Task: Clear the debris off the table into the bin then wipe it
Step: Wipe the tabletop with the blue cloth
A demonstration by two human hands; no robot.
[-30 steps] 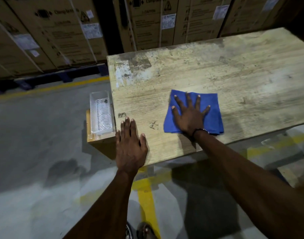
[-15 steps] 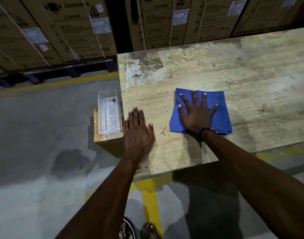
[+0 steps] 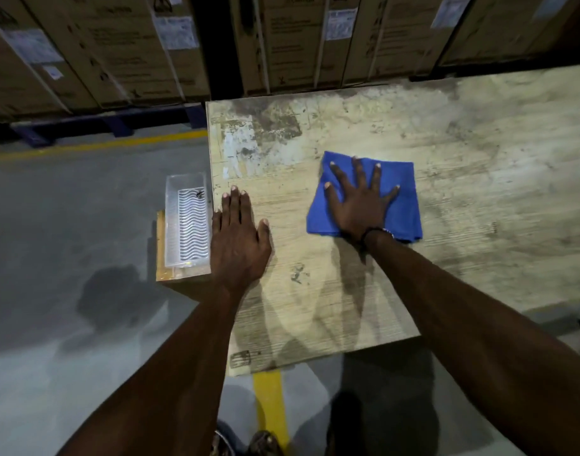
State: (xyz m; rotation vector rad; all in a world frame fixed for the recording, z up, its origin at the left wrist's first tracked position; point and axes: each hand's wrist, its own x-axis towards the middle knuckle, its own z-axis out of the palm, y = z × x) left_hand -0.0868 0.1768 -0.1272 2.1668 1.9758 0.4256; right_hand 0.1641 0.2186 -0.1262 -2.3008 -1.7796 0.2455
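We press our right hand (image 3: 361, 205), fingers spread flat in a wide grip that curls round nothing, onto the folded blue cloth (image 3: 402, 205) so the whole pad bears on the worn pale wooden bench (image 3: 479, 143). Our left hand (image 3: 237, 238) lies flat and open at the bench's left edge, likely to brace us. Just beside it, the clear plastic bin (image 3: 186, 222) sits on a box, a dark scrap inside. Stacked cardboard cartons (image 3: 117, 44) line the grey concrete floor (image 3: 68, 209) beyond.
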